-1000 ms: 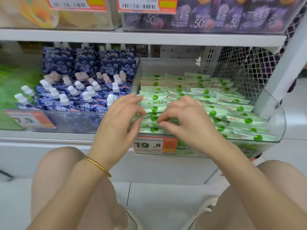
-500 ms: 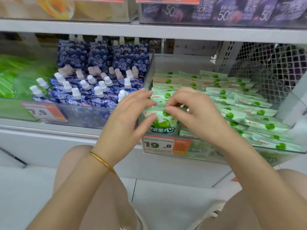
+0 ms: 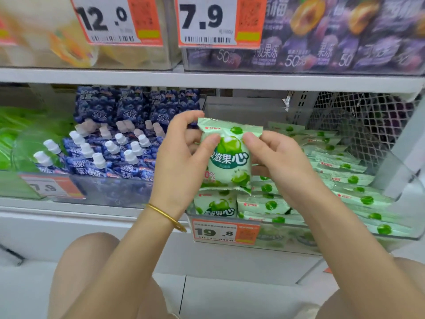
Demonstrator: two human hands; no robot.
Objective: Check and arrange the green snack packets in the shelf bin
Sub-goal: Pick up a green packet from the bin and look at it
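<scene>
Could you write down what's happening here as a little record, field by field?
place: shop shelf, person crouched before it
left hand: grips the held packet's left side; bangle on wrist
right hand: pinches its right side
held packet: green, upright, front to camera, above the bin
bin: clear, holds rows of green packets
price tag: 19.8, on the bin's front
left neighbour: blue pouches with white caps
upper shelf: tags reading 12.0 and 7.9
</scene>
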